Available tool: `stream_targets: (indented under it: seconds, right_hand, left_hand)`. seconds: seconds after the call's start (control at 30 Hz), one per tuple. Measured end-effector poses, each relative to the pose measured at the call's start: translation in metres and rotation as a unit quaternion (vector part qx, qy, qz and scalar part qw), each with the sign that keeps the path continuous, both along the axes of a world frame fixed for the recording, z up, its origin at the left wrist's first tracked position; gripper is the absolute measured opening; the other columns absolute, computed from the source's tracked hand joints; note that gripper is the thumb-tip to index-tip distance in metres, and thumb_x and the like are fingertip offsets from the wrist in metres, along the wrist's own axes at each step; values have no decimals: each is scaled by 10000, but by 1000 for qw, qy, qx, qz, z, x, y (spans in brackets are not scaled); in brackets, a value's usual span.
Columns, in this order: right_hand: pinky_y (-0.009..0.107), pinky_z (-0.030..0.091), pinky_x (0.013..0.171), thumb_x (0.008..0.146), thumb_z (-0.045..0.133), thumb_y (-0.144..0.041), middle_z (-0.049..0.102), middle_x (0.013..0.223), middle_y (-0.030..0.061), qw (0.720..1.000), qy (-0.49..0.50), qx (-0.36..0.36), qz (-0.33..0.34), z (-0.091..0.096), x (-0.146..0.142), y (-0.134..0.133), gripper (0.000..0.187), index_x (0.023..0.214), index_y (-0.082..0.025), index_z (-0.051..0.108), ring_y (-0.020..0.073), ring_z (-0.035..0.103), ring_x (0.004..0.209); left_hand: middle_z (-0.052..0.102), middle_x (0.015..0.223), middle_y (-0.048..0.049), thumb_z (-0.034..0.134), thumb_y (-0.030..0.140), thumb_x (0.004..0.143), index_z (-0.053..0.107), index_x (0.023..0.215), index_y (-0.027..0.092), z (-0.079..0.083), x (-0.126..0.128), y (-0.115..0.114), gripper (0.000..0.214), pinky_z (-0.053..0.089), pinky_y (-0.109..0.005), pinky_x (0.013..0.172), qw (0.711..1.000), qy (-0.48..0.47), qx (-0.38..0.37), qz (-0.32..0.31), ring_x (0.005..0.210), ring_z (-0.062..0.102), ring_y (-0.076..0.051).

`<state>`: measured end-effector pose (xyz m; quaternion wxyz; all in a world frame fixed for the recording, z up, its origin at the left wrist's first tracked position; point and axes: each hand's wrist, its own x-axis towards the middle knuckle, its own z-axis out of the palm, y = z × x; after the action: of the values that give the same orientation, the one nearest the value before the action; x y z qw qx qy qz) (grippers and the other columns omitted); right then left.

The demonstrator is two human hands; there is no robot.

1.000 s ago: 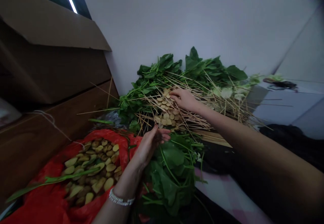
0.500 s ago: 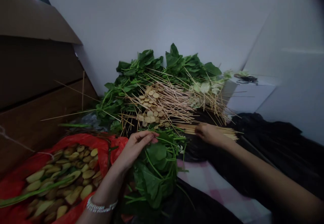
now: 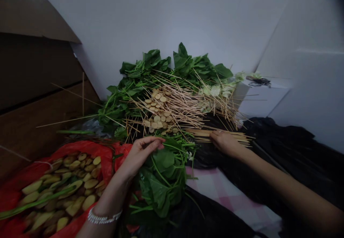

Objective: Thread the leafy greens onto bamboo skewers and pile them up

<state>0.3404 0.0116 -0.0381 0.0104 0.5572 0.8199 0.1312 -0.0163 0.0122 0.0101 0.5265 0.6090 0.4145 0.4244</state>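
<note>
My left hand (image 3: 143,152), a beaded bracelet at its wrist, has thumb and fingers pinched together at the top edge of a heap of leafy greens (image 3: 163,187). A thin green stem appears to be in that pinch. On the right, my right hand (image 3: 225,143) is curled over a bundle of wooden skewers (image 3: 239,137) lying on black plastic. Its fingertips are mostly hidden from view. Behind both hands lie skewered potato slices (image 3: 158,121), their bare sticks pointing right.
A red plastic bag (image 3: 106,155) of cut potatoes (image 3: 77,166) is open at the lower left. More greens (image 3: 150,62) and skewered pale cabbage leaves (image 3: 215,91) lie against the wall. A white box (image 3: 260,100) is at the back right, with black plastic bags (image 3: 285,137) before it.
My right hand has shifted slightly right and down along the skewer bundle. My left hand keeps its pinch by the greens. The whole view has moved a little.
</note>
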Motion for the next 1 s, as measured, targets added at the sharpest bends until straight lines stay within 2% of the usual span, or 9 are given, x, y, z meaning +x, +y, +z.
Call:
stream_targets:
  seconds: [0.23,0.4,0.6,0.73,0.83,0.93,1.0]
  right_hand:
    - [297,346,677,965,436,-163,664,890,88,1000,-6,18,18,-2,-4,-5,214,911,-142,642,193,602,762]
    - [298,357,712,955,458,-165,661,917,90,999,-11,28,25,-3,-4,-13,196,924,-150,651,200,597,803]
    - [333,366,775,892,483,-60,661,931,122,998,-35,22,49,-8,-9,-13,190,922,-128,658,242,585,869]
    - [342,371,752,881,468,-43,662,911,139,998,-44,19,49,-7,-13,-8,204,913,-110,657,246,590,821]
    - [325,376,716,881,475,-56,662,886,138,998,-39,16,38,-4,-15,-8,188,903,-109,655,228,597,768]
    - [305,381,695,893,476,-81,663,865,120,999,-27,10,32,-3,-16,-9,184,874,-124,653,210,604,749]
    - [299,383,689,893,472,-76,661,859,115,999,-18,8,27,-3,-16,-11,189,857,-130,649,208,609,756]
  left_hand:
    - [763,825,-58,742,475,736,777,894,190,2,0,0,329,492,-270,784,1000,4,6,4,812,676,-197]
    - [764,804,-62,737,474,741,776,904,186,4,0,-1,333,494,-275,783,1000,15,9,5,803,677,-201]
    - [764,805,-72,745,482,722,774,908,176,6,1,-3,359,501,-296,787,1000,12,0,12,804,679,-215]
    - [758,805,-65,724,472,744,770,917,176,7,1,-3,345,498,-278,757,1000,23,8,7,796,669,-200]
    - [727,717,-47,713,443,751,776,857,170,7,-1,-4,300,481,-256,671,997,62,38,-27,691,631,-170]
    - [687,643,-33,719,423,730,771,786,163,10,-4,-5,272,446,-244,576,988,110,36,-105,586,571,-149]
    - [664,626,-23,708,430,734,760,756,166,13,-9,-4,269,415,-236,541,983,129,34,-123,558,538,-141]
